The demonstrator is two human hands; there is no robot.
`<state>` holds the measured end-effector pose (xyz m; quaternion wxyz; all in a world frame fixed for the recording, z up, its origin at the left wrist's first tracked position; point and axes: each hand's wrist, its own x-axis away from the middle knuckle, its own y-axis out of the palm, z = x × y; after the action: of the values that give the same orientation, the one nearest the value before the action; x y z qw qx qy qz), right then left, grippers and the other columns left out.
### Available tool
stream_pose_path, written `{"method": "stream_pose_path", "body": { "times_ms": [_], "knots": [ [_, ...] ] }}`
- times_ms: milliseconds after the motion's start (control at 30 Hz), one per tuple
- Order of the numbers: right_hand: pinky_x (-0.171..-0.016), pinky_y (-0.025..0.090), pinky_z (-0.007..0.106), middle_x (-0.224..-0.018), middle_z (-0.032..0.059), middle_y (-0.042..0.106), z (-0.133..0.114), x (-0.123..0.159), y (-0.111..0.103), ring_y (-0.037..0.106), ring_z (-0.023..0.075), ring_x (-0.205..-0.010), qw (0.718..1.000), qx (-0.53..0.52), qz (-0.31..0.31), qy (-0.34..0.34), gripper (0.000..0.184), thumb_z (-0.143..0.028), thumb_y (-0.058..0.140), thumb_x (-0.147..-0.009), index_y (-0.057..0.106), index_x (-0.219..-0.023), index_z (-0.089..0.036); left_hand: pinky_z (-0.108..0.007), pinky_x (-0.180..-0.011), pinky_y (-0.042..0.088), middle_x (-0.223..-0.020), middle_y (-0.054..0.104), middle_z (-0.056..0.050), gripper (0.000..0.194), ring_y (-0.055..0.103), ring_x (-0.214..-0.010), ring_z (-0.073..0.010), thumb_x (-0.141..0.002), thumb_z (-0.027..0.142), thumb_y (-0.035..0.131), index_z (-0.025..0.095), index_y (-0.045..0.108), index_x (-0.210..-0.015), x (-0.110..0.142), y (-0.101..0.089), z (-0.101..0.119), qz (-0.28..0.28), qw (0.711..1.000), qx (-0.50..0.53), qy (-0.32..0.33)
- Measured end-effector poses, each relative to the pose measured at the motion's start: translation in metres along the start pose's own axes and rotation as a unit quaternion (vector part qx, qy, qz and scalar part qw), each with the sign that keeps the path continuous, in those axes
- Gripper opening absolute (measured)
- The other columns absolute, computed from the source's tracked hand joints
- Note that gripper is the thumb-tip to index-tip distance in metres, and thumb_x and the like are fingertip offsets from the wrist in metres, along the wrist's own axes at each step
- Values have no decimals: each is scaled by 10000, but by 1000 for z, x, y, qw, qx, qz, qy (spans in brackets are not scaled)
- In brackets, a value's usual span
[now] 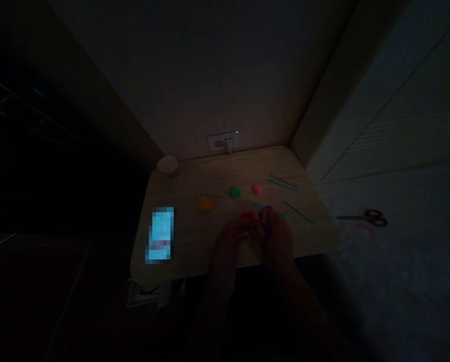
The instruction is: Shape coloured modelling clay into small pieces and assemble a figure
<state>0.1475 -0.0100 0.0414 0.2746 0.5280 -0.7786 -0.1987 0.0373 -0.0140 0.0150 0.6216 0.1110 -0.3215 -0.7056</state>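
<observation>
The scene is very dim. Both hands are close together above the front of a small wooden table (195, 251). My left hand (225, 244) is closed, with a bright red soft-looking lump (248, 216) at its fingertips. Beside it, my right hand (275, 236) curls around a dark purplish lump (266, 229), whose exact shape is hidden by the fingers. Just beyond the hands lie a green lump (234, 192), a pink lump (257, 189) and an orange lump (206, 203), all like modelling clay. A teal stick (258, 206) is partly covered by my right hand.
More thin teal sticks (299, 212) lie at the table's right. A lit phone (160, 235) rests at the left, with a paper cup (169, 166) behind it. A wall socket (222, 142) holds a plug. Red-handled scissors (371, 217) lie on the pale surface to the right.
</observation>
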Motion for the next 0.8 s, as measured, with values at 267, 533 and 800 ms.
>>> {"method": "stream_pose_path", "body": {
  "times_ms": [267, 533, 800],
  "knots": [
    [-409, 293, 158, -743, -85, 575, -5, 8, -1, 381, 73, -480, 996, -2, -72, 56, 379, -227, 688, -822, 599, -1178, -324, -431, -1011, 530, -1246, 759, -153, 401, 683, -1201, -314, -896, 491, 689, 164, 790, -1105, 3, 3, 7, -4, 999, 16, 46],
    [-1141, 453, 432, -1404, 18, 648, 11, 11, 6, 562, 251, -1350, 997, 51, -42, -35, 478, -346, 734, -850, 661, -1322, -362, -445, -1177, 440, -1458, 636, -115, 434, 564, -1391, -303, -951, 520, 684, 257, 722, -1294, 10, 14, 6, -36, 954, -210, 210],
    [-1263, 306, 502, -1469, 64, 639, 14, 10, 13, 527, 266, -1426, 1000, -14, 25, 4, 799, -915, 359, -892, 637, -1385, -351, -370, -975, 533, -1025, 764, -95, 302, 698, -1023, -247, -929, 501, 729, 201, 761, -937, 13, 16, 2, -18, 971, -177, 162]
  ]
}}
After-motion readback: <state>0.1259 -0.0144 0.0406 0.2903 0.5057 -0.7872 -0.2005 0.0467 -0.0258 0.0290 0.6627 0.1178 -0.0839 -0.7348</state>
